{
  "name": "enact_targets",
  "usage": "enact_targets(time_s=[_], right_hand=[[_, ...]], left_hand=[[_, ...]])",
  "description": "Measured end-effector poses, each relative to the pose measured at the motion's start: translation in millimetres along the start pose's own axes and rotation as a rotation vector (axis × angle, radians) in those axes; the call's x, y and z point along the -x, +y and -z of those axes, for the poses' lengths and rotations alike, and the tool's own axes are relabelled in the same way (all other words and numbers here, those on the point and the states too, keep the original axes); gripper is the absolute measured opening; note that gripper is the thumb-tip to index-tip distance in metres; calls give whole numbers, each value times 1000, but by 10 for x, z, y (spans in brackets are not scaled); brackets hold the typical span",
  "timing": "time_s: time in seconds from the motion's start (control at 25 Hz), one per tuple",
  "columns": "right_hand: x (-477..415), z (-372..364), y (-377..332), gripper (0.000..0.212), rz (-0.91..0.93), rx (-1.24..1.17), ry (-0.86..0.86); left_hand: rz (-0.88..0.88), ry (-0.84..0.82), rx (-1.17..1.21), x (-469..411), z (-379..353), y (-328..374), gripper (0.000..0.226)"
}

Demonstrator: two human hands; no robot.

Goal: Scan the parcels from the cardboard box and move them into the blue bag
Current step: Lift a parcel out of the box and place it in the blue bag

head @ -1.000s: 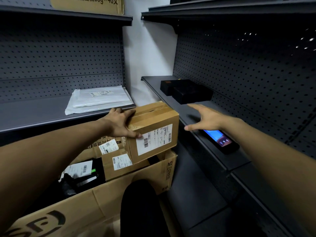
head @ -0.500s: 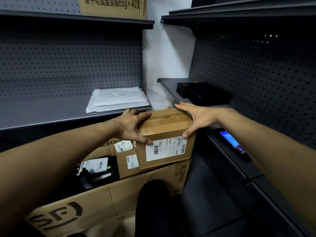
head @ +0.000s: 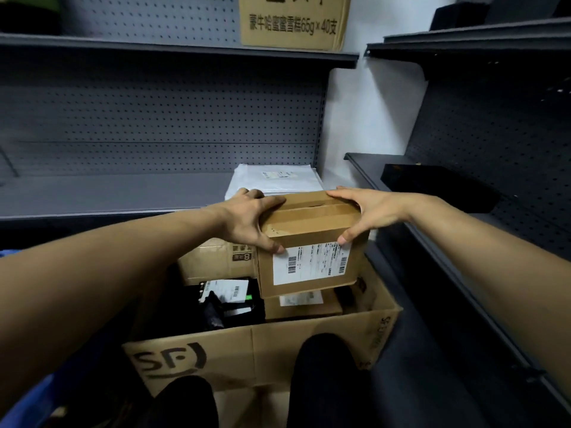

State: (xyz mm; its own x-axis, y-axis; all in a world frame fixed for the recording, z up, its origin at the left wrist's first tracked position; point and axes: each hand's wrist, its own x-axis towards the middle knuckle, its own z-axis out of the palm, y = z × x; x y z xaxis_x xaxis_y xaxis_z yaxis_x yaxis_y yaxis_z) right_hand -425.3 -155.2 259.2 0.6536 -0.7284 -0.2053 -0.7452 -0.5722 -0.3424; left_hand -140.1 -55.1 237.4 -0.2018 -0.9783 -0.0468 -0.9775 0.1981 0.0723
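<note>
At the bottom edge, two dark-clad knees (head: pixel 321 366) are seen, with a strip of the blue bag (head: pixel 24 406) in the lower left corner. Just beyond the knees, the open cardboard box (head: pixel 247 350) is set, with a black parcel (head: pixel 228 301) and other brown parcels (head: pixel 216 257) lying inside. Over the box's right half, a labelled parcel (head: pixel 312 251) is gripped from both sides: the left hand (head: pixel 247 220) is curled round its left edge and the right hand (head: pixel 367 211) round its right edge, thumbs pressed beside the label. Farther back, a white mailer (head: pixel 275 177) is laid on the left shelf, a black case (head: pixel 438 186) on the right shelf, and a printed carton (head: pixel 293 23) on the upper shelf.
</note>
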Motion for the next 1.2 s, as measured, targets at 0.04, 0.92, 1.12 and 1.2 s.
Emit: enact_targets(time_s=[0.04,0.92,1.12,1.2], right_hand=[[-79,20,-110,126,24,4,-5],[-1723,-76,-3394,116,600,132,-30],[-1988,-439,-4089,115,717,175,-84],[-2090,-580,-4344,115,763,178,-118]], left_hand=[[23,2,-2,83,51,-93,121],[622,66,-27,2630,973,-2138,118],[747,22,7,3248,876,-2465,115],[801,3,28,3470,818,-2583,115]])
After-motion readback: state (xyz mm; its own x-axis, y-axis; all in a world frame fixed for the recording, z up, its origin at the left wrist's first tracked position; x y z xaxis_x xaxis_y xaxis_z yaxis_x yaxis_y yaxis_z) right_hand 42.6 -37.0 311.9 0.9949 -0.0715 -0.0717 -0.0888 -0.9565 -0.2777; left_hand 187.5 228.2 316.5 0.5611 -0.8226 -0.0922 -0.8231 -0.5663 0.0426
